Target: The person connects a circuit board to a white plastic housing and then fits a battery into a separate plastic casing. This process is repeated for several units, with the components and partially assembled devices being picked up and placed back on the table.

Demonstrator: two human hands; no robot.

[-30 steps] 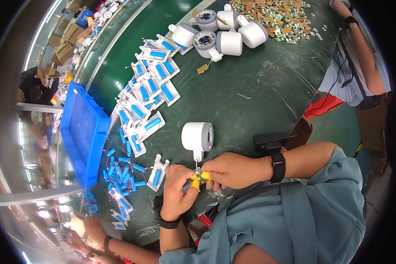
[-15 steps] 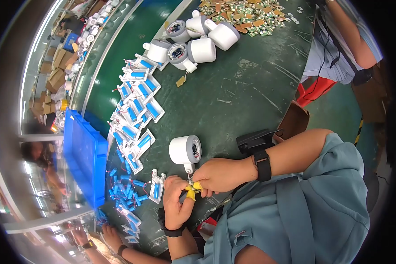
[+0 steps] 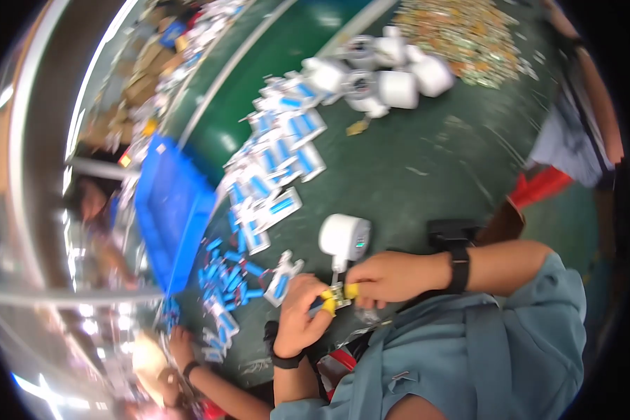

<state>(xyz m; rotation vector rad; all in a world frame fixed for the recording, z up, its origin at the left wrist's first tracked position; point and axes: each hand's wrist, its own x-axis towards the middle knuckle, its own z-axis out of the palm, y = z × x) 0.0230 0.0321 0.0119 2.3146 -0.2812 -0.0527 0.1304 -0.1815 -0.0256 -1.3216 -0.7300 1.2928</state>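
Note:
My left hand point(image 3: 302, 316) is closed in a pinch, yellow covers on its thumb and fingertip. Between these tips sits a small circuit board point(image 3: 340, 295), blurred. My right hand point(image 3: 393, 277) comes in from the right, fingers curled, a yellow-covered tip meeting the board's right edge; what else it pinches is hidden. Just beyond my hands a white round housing point(image 3: 339, 236) with a grey rim lies on its side, its narrow arm pointing down toward the board. A white holder with a blue cell point(image 3: 281, 287) lies close to my left hand.
Rows of white holders with blue cells point(image 3: 280, 164) and loose blue cells point(image 3: 231, 276) cover the table's left. A blue bin point(image 3: 175, 217) stands beyond. Several white housings point(image 3: 399, 89) and a pile of small boards point(image 3: 462, 38) lie farther off. A co-worker's hand point(image 3: 182, 346) is at lower left.
The view has swung, so the whole scene sits farther right and blurs. My fingertips have drawn slightly apart, showing more of the small board between them.

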